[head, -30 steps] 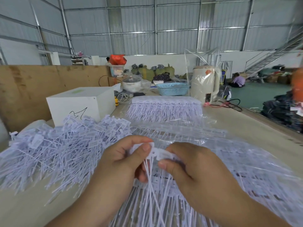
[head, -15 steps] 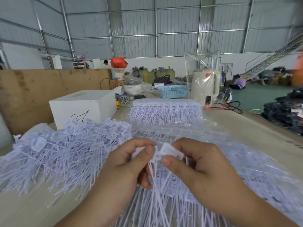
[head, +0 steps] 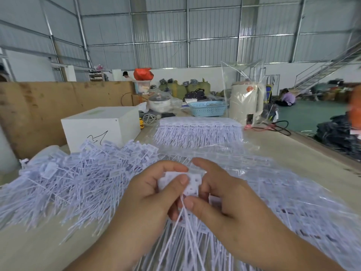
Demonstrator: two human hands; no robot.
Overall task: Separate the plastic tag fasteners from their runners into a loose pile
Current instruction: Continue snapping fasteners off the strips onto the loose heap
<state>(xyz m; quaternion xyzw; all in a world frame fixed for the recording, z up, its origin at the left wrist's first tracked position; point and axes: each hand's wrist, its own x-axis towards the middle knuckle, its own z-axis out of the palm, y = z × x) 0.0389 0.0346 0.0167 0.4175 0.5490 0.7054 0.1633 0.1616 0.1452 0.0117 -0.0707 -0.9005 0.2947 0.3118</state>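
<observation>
hands pull tags apart

pile of loose tags [head: 64, 184] lies on the left of the counter [head: 304, 153], with a white box [head: 101, 127] behind it. left hand [head: 150, 194] pinches a small white bunch of tags [head: 187, 182] with thumb and curled fingers. right hand [head: 232, 200] pinches the same bunch from the other side, its first finger lifted. long thin tails hang down from the bunch. more tags on runners [head: 293, 202] spread out under the hands and to the right.

Both forearms are bare, with no sleeves in view. The left hand [head: 154, 194] and right hand [head: 224, 200] wear no gloves, rings or watch; fingernails are short and unpainted.
</observation>
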